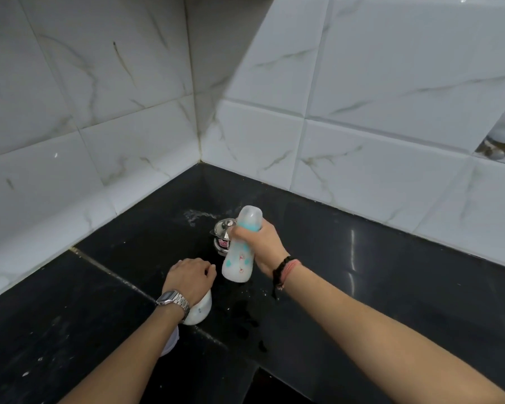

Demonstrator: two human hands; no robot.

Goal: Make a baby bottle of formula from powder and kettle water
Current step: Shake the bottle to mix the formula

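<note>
My right hand [258, 239] grips a baby bottle [239, 262] around its teal collar, holding it in the air above the black counter. The bottle is capped with a clear dome and holds white milky liquid; its body carries small printed figures. My left hand [191, 277], with a metal watch on the wrist, rests on top of a white rounded container [199, 312] standing on the counter; most of that container is hidden under the hand. A small steel vessel [222, 233] with a pink label stands just behind the bottle.
The black stone counter [362, 272] sits in a corner of white marble-look wall tiles. Spilled drops and white specks lie on the counter around and in front of the bottle. The counter's front edge steps down at the bottom middle.
</note>
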